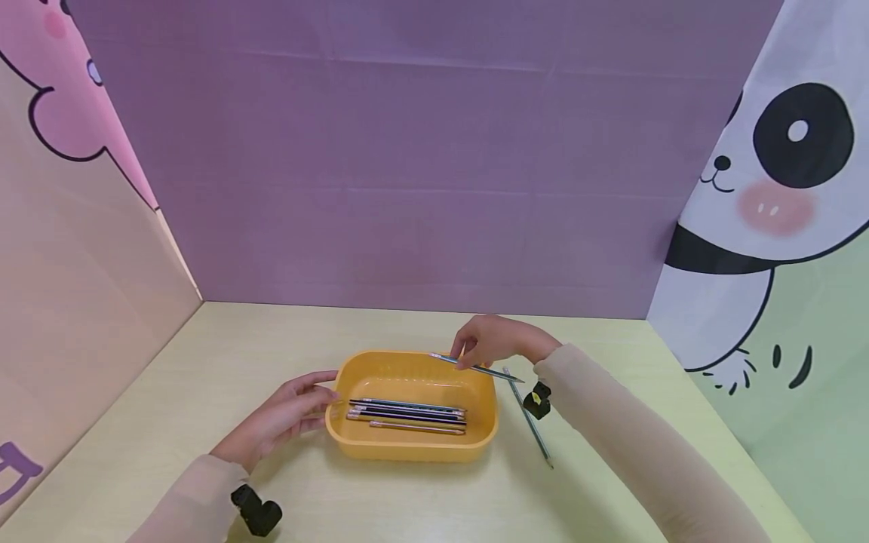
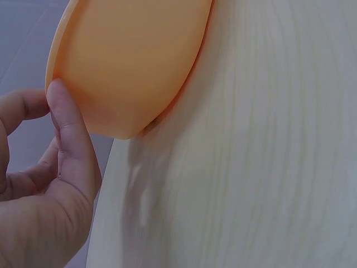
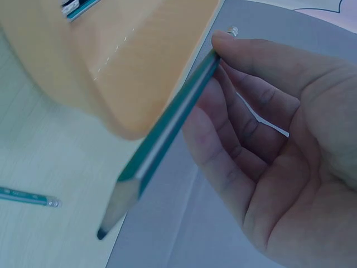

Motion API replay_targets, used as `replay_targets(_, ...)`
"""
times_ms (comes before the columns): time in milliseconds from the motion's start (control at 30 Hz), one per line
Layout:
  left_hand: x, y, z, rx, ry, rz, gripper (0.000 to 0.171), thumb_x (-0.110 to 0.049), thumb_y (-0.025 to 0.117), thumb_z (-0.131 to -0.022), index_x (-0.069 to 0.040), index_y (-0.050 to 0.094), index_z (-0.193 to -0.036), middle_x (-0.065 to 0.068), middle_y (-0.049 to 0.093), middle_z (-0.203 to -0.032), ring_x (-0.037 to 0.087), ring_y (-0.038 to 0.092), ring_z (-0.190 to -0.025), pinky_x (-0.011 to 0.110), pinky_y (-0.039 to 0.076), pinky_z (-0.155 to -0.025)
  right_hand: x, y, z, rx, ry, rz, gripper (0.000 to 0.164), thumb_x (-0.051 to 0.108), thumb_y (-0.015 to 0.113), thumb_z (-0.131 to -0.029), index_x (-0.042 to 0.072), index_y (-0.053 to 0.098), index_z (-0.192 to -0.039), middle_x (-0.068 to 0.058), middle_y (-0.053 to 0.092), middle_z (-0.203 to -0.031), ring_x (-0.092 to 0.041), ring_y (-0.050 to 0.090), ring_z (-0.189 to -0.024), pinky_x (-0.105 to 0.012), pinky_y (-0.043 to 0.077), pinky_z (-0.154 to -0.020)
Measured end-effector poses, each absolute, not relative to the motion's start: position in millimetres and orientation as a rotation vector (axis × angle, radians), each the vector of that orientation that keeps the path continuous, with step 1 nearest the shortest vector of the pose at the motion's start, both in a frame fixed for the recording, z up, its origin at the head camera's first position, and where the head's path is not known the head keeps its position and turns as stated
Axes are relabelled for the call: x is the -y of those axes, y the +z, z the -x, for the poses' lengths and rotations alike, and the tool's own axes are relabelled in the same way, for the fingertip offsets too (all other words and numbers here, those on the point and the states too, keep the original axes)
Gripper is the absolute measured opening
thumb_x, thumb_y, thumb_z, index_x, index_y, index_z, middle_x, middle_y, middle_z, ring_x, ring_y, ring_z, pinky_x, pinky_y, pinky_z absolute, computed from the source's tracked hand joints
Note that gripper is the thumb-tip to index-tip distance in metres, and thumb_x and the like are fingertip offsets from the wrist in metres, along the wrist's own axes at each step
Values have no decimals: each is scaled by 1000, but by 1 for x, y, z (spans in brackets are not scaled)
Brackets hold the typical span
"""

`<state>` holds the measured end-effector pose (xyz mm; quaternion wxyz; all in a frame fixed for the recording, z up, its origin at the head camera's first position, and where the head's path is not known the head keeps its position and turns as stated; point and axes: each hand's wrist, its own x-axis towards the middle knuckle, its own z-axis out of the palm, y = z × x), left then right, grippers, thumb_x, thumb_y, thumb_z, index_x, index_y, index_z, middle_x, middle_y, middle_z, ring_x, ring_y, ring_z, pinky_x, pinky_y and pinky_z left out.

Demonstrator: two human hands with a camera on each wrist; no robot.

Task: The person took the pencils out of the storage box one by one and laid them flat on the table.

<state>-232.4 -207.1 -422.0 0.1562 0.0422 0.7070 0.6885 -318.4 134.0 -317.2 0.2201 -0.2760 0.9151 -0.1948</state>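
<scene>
A yellow plastic tray (image 1: 407,451) with rounded corners stands on the table. Several pencils (image 1: 407,412) lie side by side on its floor. At the tray's left end my left hand (image 1: 285,415) pinches the rim, the thumb (image 2: 70,128) against the wall. Above the tray's back right corner, my right hand (image 1: 492,339) holds a green striped pencil (image 3: 167,131) between thumb and fingers. Its sharpened tip points away from the palm, toward the right in the head view. A second green pencil (image 1: 532,426) lies on the table just right of the tray.
A pale wood-grain table (image 1: 421,505) bears everything. A purple panel (image 1: 421,181) rises at the back, with printed cartoon panels at the left and right (image 1: 801,317). Small black devices are strapped at both wrists.
</scene>
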Motion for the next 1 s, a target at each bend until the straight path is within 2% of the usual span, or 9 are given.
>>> replay_targets(433, 208, -423, 233, -2009, 1978, -145, 66, -15, 62, -99, 8, 29, -151, 15, 62, -113, 20, 67, -95, 31, 58, -83, -155, -323, 315, -2576, -522, 687, 8, 18, 73, -93, 14, 71, -100, 2, 67, -84, -21, 62, -79, -28, 55, -70)
replay_targets(667, 206, -422, 233, -2025, 1978, -88, 65, -15, 62, -98, 7, 31, -151, 15, 62, -114, 21, 66, -96, 31, 58, -82, -170, -327, 314, -2584, -531, 660, 9, 18, 74, -92, 14, 72, -100, 2, 66, -83, -15, 59, -75, -28, 56, -69)
replay_targets(1000, 206, -422, 232, -2034, 1967, -72, 66, -17, 63, -98, 5, 32, -151, 15, 63, -115, 20, 65, -95, 29, 58, -81, -191, -329, 308, -2581, -561, 650, 10, 16, 73, -92, 12, 71, -101, -3, 68, -87, -17, 60, -75, -29, 56, -70)
